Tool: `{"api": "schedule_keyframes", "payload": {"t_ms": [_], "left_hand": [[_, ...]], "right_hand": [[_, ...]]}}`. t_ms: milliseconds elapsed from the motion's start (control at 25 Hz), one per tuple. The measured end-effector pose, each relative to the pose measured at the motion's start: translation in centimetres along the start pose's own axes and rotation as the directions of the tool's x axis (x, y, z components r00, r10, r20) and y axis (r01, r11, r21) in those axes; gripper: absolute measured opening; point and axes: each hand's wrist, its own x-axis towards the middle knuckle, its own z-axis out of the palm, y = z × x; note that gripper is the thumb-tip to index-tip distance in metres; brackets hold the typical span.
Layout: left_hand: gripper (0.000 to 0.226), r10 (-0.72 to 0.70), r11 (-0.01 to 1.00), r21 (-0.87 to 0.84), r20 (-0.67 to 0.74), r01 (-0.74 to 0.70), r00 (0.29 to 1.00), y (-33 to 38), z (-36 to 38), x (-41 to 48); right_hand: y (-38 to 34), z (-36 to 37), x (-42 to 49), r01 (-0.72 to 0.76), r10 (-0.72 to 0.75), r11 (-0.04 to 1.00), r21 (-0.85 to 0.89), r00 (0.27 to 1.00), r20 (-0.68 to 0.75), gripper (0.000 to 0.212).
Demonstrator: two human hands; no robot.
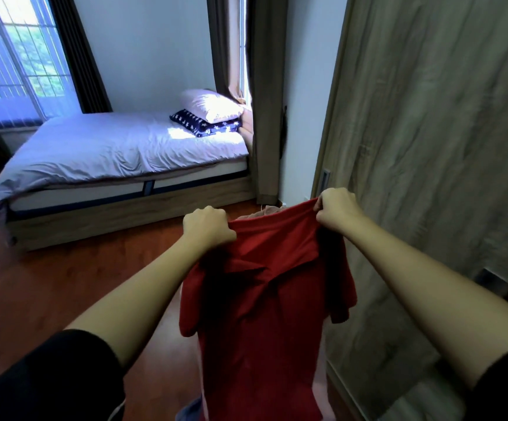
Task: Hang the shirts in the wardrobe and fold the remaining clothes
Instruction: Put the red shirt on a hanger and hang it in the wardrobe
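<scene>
I hold a red shirt (262, 299) up in front of me — my left hand (207, 227) is fisted around one top corner, my right hand (338, 211) pinches the other, and the cloth hangs down between my arms above the wooden floor (64, 284). The wardrobe door (429, 147) stands just to my right. A made bed (110, 153) with a pillow (210, 106) lies across the room — well apart.

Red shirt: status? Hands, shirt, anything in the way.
Left hand and right hand each grip the red shirt at its top edge. Shirt hangs spread between them. No hanger in view; wood-grain door close at right.
</scene>
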Motion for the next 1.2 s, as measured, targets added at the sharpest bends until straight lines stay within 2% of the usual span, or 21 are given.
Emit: {"api": "schedule_keyframes", "payload": {"t_ms": [160,280,400,560,640,720,840,960,1040,1120,1160,1200], "left_hand": [[0.04,-0.078,0.989,-0.124,0.023,0.08,0.997,1.0,0.0,-3.3],[0.044,-0.275,0.939,-0.245,-0.116,0.241,0.954,-0.1,-3.6,-4.0],[0.042,-0.309,0.931,-0.28,-0.27,0.233,0.912,-1.4,-7.6,-4.6],[0.033,-0.206,0.933,-0.349,-0.327,0.084,0.922,0.2,-10.1,-6.2],[0.029,-0.171,0.91,-0.416,-0.364,0.005,0.916,1.3,-12.1,-6.6],[0.032,-0.18,0.85,-0.519,-0.446,-0.09,0.877,2.7,-15.0,-6.6],[0.044,-0.154,0.79,-0.578,-0.511,-0.206,0.845,4.5,-19.1,-6.5],[0.031,-0.02,0.792,-0.544,-0.476,-0.277,0.879,4.8,-20.4,-5.7],[0.025,0.009,0.764,-0.555,-0.502,-0.33,0.865,4.9,-20.4,-5.3],[0.019,0.024,0.781,-0.509,-0.556,-0.363,0.831,5.8,-20.5,-5.1],[0.018,0.046,0.798,-0.472,-0.572,-0.374,0.819,6.3,-20.6,-5.1],[0.018,0.075,0.811,-0.435,-0.584,-0.39,0.808,6.9,-20.8,-5.2]], "right_hand": [[0.4,-2.5,-3.7,0.088,-0.091,0.99,-0.113,0.996,-0.018,0.043],[0.9,-3.4,-6.1,0.156,-0.156,0.958,-0.239,0.988,0.02,0.036],[1.5,-3.6,-8.5,0.117,-0.125,0.957,-0.266,0.992,-0.014,0.026],[3.4,-6.5,-10.1,-0.063,0.064,0.998,0.029,0.997,-0.041,0.029],[4.1,-9.3,-10.3,-0.059,0.081,0.986,0.153,0.987,-0.142,0.029],[4.3,-12.7,-10.7,-0.043,0.096,0.979,0.197,0.958,-0.271,0.027],[4.8,-17.3,-11.4,0.104,-0.027,0.958,0.268,0.961,-0.275,0.016],[6.2,-19.4,-13.2,0.23,-0.188,0.888,0.398,0.972,-0.141,0.021],[7.1,-19.6,-14.6,0.324,-0.301,0.904,0.278,0.946,-0.124,0.026],[7.1,-19.4,-15.9,0.443,-0.439,0.897,0.003,0.889,-0.134,0.021],[7.0,-19.5,-16.4,0.447,-0.467,0.881,-0.156,0.875,-0.129,0.022],[6.9,-19.9,-16.7,0.385,-0.434,0.878,-0.286,0.89,-0.136,0.03]]}}
